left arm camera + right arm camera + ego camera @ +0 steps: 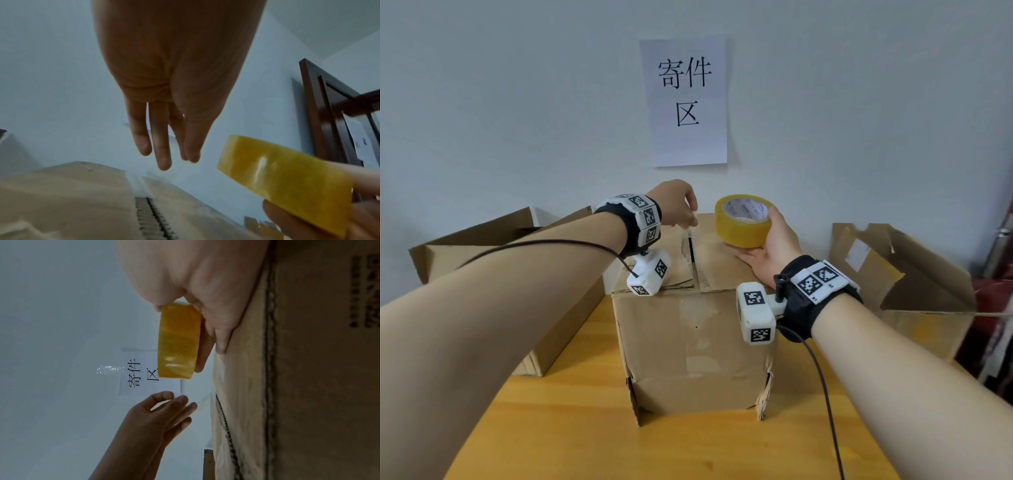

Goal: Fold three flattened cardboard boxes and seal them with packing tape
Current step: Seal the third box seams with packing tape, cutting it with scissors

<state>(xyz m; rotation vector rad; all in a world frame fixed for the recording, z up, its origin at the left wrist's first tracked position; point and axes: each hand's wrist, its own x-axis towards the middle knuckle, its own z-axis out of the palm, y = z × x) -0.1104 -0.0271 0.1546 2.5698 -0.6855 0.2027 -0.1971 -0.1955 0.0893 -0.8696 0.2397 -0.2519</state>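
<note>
My right hand [767, 251] cradles the yellow roll of packing tape [743, 221], thumb over its top rim and fingers curled beneath, its back resting on the closed top of the brown cardboard box [695, 342] standing on the wooden table [571, 421]. My left hand [676, 205] hovers over the far end of the box's centre seam, its fingers [162, 146] long and nearly straight, close together, thumb tip near the forefinger. Whether they pinch the clear tape end I cannot tell. More open cardboard boxes stand to the left [493, 240] and right [914, 284].
</note>
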